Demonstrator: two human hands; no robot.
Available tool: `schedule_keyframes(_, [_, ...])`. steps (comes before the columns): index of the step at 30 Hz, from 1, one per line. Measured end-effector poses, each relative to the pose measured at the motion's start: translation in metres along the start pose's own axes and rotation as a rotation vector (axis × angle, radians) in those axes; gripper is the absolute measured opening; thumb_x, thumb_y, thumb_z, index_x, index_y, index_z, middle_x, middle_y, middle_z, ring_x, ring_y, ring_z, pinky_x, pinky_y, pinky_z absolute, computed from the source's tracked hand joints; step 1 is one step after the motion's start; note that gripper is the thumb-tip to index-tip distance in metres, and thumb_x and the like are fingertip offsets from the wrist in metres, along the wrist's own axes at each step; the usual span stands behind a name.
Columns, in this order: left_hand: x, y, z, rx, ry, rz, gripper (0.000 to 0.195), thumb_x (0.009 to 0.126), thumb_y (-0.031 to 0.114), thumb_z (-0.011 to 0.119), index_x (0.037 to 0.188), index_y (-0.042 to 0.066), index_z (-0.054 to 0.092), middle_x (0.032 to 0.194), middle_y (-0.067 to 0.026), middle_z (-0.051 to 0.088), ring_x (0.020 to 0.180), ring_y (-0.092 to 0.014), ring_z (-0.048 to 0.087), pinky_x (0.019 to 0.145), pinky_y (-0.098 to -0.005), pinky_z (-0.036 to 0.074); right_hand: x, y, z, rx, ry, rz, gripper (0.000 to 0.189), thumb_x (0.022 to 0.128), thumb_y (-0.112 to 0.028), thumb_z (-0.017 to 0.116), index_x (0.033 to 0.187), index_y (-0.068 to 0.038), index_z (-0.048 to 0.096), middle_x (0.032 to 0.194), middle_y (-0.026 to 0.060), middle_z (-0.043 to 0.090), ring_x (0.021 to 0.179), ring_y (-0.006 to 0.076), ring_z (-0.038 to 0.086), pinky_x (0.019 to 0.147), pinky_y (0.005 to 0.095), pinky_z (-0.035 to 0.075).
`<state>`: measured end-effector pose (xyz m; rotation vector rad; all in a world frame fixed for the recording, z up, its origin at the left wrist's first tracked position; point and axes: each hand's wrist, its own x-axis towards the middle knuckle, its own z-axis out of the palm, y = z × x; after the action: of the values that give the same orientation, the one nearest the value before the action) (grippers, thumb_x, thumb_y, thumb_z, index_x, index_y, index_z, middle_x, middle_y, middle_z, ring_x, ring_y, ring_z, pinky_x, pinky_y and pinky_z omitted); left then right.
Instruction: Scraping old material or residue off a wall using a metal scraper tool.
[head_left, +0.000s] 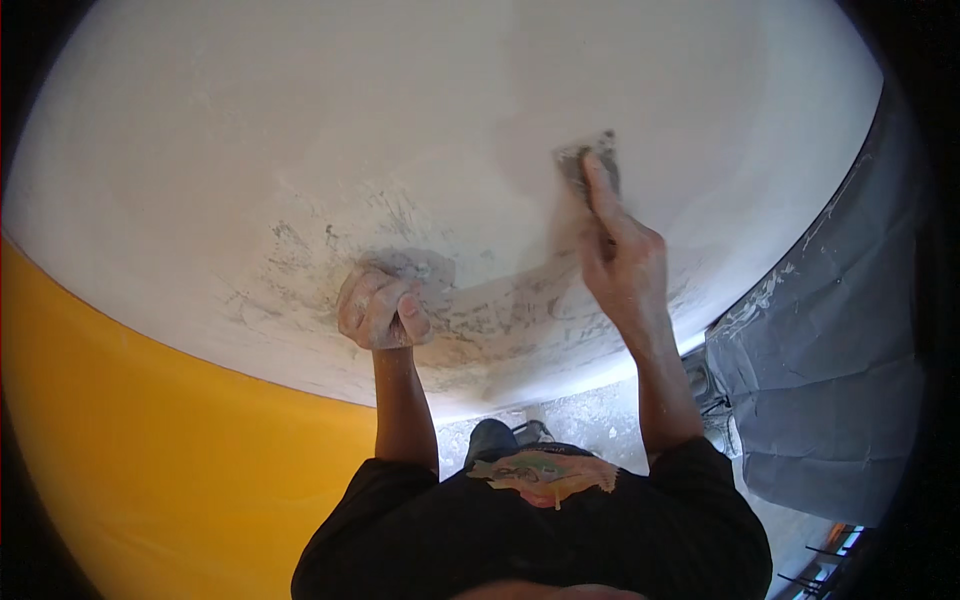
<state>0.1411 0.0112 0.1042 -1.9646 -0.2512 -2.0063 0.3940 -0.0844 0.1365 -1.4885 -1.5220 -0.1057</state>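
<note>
Before me curves a large whitish wall surface (420, 97), with dark smudges and scrape marks on its lower part. My right hand (626, 262) holds a flat-bladed scraper or putty knife (589, 169), its blade against the surface and one finger stretched along it; the tool is blurred. To the left and lower, my left hand (382, 307) is a dusty, curled fist close to the smudged part. Whether it touches the surface or has something inside the fingers cannot be told.
A yellow surface (187, 435) borders the white one at the lower left. Grey sheeting (817, 405) with creases and white smears hangs at the right. Below lies a pale, speckled floor (592, 420), beside some partly hidden metal items (716, 405).
</note>
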Motion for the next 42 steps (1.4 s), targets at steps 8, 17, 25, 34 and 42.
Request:
schedule_keyframes(8, [0.004,0.006,0.003,0.203,0.085,-0.012,0.035,0.097,0.028,0.051,0.073,0.005,0.061,0.07,-0.0081,0.058,0.061,-0.021,0.053,0.052,-0.0313,0.042,0.012,0.004,-0.026,-0.051,-0.064,-0.056,0.077,0.078,-0.001,0.06,0.148,-0.032,0.047,0.098,0.0094,0.075,0.07,0.0278,0.071,0.067,0.0388,0.06])
schedule_keyframes(17, [0.008,0.014,0.013,0.216,0.155,-0.005,0.02,0.097,0.026,0.051,0.093,0.008,0.061,0.088,-0.0065,0.048,0.075,-0.02,0.043,0.066,-0.0336,0.036,-0.018,-0.028,-0.009,0.144,-0.293,-0.213,0.092,0.083,-0.01,0.062,0.16,-0.015,0.014,0.063,0.0138,0.063,0.053,0.0316,0.062,0.053,0.043,0.053])
schedule_keyframes(25, [0.009,0.013,0.011,0.135,0.145,-0.049,0.021,0.098,0.025,0.051,0.091,0.007,0.059,0.087,-0.007,0.051,0.072,-0.02,0.046,0.064,-0.0338,0.038,0.023,-0.032,-0.078,0.65,-0.147,0.177,0.049,0.101,-0.019,0.056,0.148,-0.007,0.046,0.061,-0.0023,0.049,0.056,0.0051,0.042,0.05,0.0252,0.036])
schedule_keyframes(34, [0.011,0.011,0.007,0.102,0.093,-0.036,0.023,0.099,0.025,0.053,0.09,0.005,0.058,0.081,-0.0077,0.056,0.067,-0.019,0.05,0.06,-0.0326,0.041,0.064,-0.044,-0.091,-0.056,0.103,-0.146,0.03,0.108,-0.022,0.041,0.097,-0.001,0.058,0.057,0.0092,0.052,0.048,0.0229,0.054,0.05,0.0374,0.042])
schedule_keyframes(42, [0.013,0.007,0.008,0.068,0.1,-0.026,0.019,0.095,0.019,0.053,0.086,0.004,0.058,0.075,-0.0079,0.056,0.063,-0.019,0.05,0.056,-0.0321,0.04,0.076,-0.051,-0.091,-0.326,0.101,-0.168,0.02,0.105,-0.02,0.047,0.098,-0.003,0.053,0.049,0.01,0.052,0.044,0.0301,0.059,0.043,0.0424,0.046])
